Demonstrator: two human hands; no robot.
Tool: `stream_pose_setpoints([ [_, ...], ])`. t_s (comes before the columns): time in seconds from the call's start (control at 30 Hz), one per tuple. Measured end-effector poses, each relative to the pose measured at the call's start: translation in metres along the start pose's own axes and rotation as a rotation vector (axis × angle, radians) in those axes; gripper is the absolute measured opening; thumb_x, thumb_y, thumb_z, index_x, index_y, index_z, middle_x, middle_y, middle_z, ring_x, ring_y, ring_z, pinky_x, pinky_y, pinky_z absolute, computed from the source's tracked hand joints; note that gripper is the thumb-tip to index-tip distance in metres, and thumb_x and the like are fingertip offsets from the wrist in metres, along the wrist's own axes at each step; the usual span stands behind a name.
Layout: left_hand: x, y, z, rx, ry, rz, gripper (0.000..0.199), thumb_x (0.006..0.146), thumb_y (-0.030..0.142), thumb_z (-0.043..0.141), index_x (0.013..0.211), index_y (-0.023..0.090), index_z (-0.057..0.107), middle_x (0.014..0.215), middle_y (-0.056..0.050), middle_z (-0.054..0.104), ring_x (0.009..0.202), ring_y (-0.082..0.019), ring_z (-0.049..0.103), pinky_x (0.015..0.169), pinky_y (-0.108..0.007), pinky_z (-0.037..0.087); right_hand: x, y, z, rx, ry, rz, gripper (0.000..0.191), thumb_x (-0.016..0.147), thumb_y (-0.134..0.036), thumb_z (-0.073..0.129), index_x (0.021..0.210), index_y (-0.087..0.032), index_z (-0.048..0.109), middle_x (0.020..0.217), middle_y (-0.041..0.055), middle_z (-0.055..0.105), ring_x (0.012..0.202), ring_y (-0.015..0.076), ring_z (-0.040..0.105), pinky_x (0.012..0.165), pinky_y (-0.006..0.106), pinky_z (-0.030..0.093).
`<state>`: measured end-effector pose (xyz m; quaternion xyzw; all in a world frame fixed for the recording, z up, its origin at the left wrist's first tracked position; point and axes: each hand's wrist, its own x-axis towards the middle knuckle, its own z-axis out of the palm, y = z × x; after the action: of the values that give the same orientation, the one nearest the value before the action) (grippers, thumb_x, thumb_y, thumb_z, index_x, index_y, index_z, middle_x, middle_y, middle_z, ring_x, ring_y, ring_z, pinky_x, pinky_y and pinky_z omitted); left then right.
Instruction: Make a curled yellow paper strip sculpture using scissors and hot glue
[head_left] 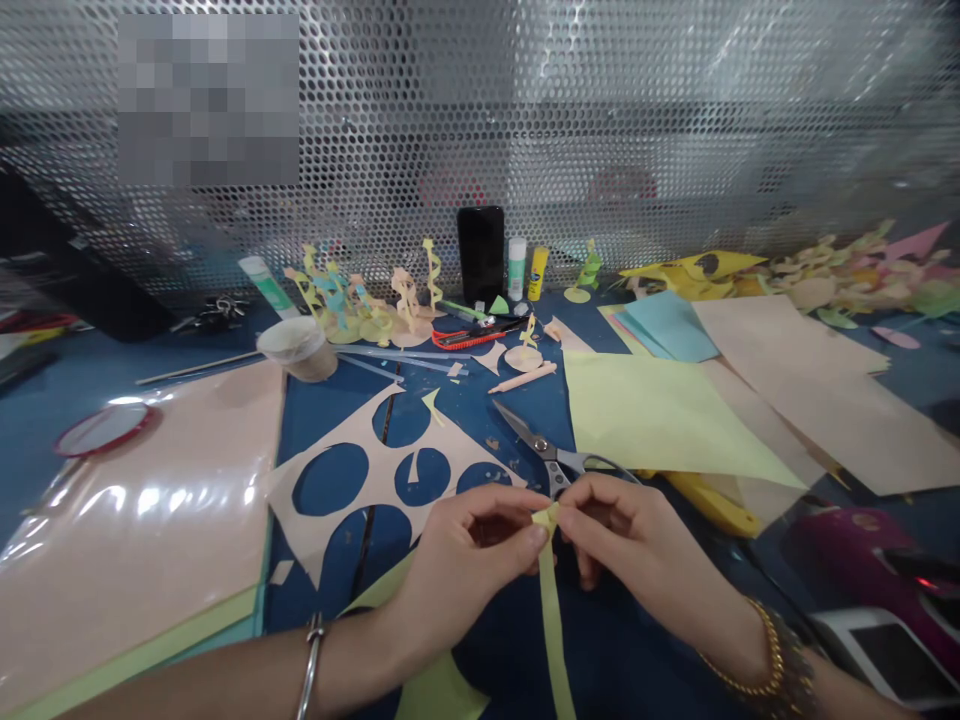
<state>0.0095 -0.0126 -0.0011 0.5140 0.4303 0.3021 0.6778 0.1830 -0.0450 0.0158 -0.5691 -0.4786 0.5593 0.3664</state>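
My left hand (472, 560) and my right hand (630, 530) meet low in the middle of the view. Their fingertips pinch the top of a narrow yellow-green paper strip (552, 610), whose upper end is folded or curled, and the rest hangs down toward me. Just beyond my right hand lie steel scissors (546, 450) with dark looped handles, partly hidden by my fingers. Left of my left hand lies a peach paper sheet with round holes cut out (352, 470).
A blue work mat (480, 350) carries loose yellow-green, peach and blue paper sheets, small paper sculptures, a black phone, glue sticks, a paper-filled roll of tape and a red-handled craft knife. A perforated metal screen (480, 120) stands behind. A magenta object and a white device sit at lower right.
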Motion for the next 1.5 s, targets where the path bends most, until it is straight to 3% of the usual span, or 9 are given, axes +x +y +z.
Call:
stream_pose_setpoints([
  [0.2,0.0009,0.0001,0.0013,0.008,0.006,0.019,0.015,0.076,0.027,0.072,0.088,0.019,0.075,0.070,-0.002,0.069,0.062,-0.013,0.061,0.058,-0.022,0.053,0.0009,0.0016,-0.0014,0.006,-0.016,0.004,0.016,0.082,-0.032,0.065,0.078,-0.017,0.063,0.059,-0.0045,0.057,0.046,0.0066,0.053,0.046,0.018,0.047],
  [0.37,-0.0012,-0.0008,0.0001,0.041,-0.014,0.056,0.027,0.076,0.024,0.072,0.103,0.023,0.071,0.085,-0.002,0.070,0.071,-0.014,0.064,0.058,-0.020,0.053,0.0026,0.0016,-0.0012,-0.003,0.000,0.012,0.015,0.082,-0.031,0.064,0.077,-0.017,0.063,0.058,-0.0054,0.055,0.045,0.0064,0.053,0.046,0.018,0.047],
  [0.5,-0.0029,0.0023,0.0022,0.003,-0.014,-0.032,0.035,0.075,0.021,0.070,0.110,0.022,0.066,0.088,-0.002,0.068,0.054,-0.009,0.062,0.041,-0.015,0.045,0.0022,0.0019,-0.0006,-0.009,0.015,-0.002,0.016,0.083,-0.031,0.063,0.076,-0.017,0.062,0.054,-0.0062,0.053,0.044,0.0067,0.053,0.046,0.018,0.046],
  [0.57,-0.0027,0.0039,0.0039,-0.088,-0.042,-0.123,0.031,0.077,0.024,0.070,0.106,0.017,0.066,0.080,-0.002,0.069,0.052,-0.010,0.065,0.043,-0.016,0.048,0.0017,0.0020,-0.0002,-0.009,0.019,0.000,0.016,0.083,-0.031,0.064,0.075,-0.017,0.061,0.053,-0.0067,0.053,0.043,0.0064,0.052,0.045,0.017,0.045],
  [0.7,-0.0009,0.0038,0.0054,-0.188,-0.034,-0.201,0.020,0.075,0.028,0.074,0.086,0.013,0.068,0.074,-0.004,0.072,0.069,-0.015,0.073,0.062,-0.019,0.056,0.0009,0.0023,0.0006,0.006,0.025,0.014,0.017,0.082,-0.031,0.065,0.074,-0.018,0.060,0.056,-0.0060,0.056,0.043,0.0059,0.052,0.044,0.017,0.045],
  [1.03,-0.0019,0.0058,0.0061,-0.203,0.018,-0.199,0.022,0.073,0.033,0.076,0.078,0.013,0.068,0.063,-0.001,0.071,0.057,-0.014,0.071,0.053,-0.018,0.055,0.0010,0.0012,0.0011,-0.016,0.022,0.009,0.019,0.081,-0.033,0.066,0.073,-0.017,0.060,0.054,-0.0062,0.054,0.043,0.0067,0.052,0.044,0.018,0.045],
  [1.2,-0.0015,0.0069,0.0060,-0.189,0.017,-0.188,0.024,0.072,0.033,0.077,0.084,0.014,0.070,0.067,-0.002,0.072,0.061,-0.015,0.073,0.056,-0.019,0.056,0.0011,0.0031,0.0010,-0.012,0.028,0.008,0.019,0.081,-0.033,0.065,0.073,-0.017,0.060,0.053,-0.0066,0.053,0.042,0.0065,0.051,0.044,0.018,0.044],
  [1.5,-0.0006,0.0077,0.0065,-0.210,0.028,-0.194,0.021,0.070,0.030,0.079,0.072,0.014,0.066,0.061,0.000,0.070,0.060,-0.014,0.072,0.055,-0.018,0.055,0.0016,0.0013,0.0010,-0.008,0.024,0.012,0.020,0.082,-0.035,0.064,0.073,-0.017,0.060,0.052,-0.0067,0.053,0.042,0.0066,0.051,0.045,0.018,0.044],
])
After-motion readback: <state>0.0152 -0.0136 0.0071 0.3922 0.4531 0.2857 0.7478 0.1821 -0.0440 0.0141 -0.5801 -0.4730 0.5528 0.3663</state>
